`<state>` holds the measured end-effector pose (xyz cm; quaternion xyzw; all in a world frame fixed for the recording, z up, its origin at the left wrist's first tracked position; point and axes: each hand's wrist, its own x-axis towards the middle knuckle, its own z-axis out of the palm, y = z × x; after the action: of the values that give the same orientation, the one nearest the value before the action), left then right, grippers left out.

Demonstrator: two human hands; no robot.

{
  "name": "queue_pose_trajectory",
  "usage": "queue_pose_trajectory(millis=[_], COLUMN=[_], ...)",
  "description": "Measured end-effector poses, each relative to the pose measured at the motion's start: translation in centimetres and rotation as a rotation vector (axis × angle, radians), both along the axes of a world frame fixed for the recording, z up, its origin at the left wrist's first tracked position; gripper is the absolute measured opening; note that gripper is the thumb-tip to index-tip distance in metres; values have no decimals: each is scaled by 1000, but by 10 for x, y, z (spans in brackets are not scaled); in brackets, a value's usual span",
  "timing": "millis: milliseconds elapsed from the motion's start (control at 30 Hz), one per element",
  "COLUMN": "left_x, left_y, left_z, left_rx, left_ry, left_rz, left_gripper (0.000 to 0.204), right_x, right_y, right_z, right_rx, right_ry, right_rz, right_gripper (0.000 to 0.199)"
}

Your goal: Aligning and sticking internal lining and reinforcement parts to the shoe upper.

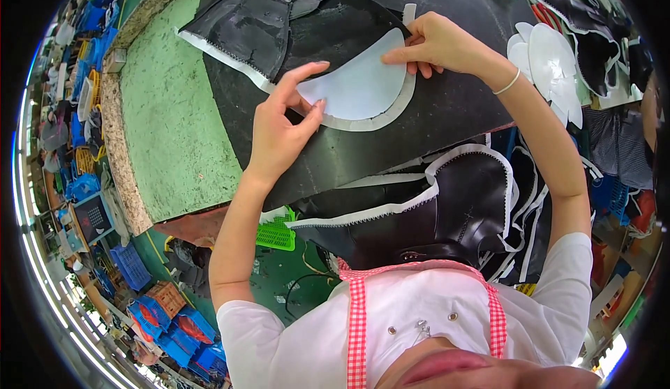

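Observation:
A smooth white half-moon piece [359,89] lies on a black leather shoe upper [342,30], spread flat over the dark work mat. A paler rim strip [370,122] follows its curved lower side. My left hand [283,127] is curled at the left end of the half-moon piece, index finger and thumb bent over it; its other fingers are partly hidden. At the upper right corner, my right hand [429,47] pinches the same piece between thumb and fingers. A second black panel [248,30] of the upper, edged in white, extends to the left.
The black mat [453,99] covers part of a worn green tabletop [171,117]. White cut pieces [551,61] are stacked at the right, near more black uppers [597,57]. Several white-edged uppers [467,193] hang between the table and my body. A green basket [276,233] sits below.

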<state>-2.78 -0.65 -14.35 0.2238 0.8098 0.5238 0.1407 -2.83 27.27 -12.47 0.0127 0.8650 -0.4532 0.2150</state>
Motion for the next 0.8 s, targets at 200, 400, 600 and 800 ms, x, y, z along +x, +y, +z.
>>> queue_pose_trajectory(millis=[200,400,600,800], left_x=[-1,-1,31,61], left_y=[1,9,23,71], left_z=[2,28,0,4], left_rx=[-151,-532,-584,-537], left_ry=[268,871,638,565], left_rz=[-68,-109,-567,-490], left_gripper=[39,34,84,84], right_x=[4,43,92,130], right_y=[-11,-15,13,120], right_z=[4,-1,-22,7], right_rx=[91,423,114,202], right_ry=[60,751,833,623], right_rz=[-26,-146,38,-415], right_gripper=[39,30,31,13])
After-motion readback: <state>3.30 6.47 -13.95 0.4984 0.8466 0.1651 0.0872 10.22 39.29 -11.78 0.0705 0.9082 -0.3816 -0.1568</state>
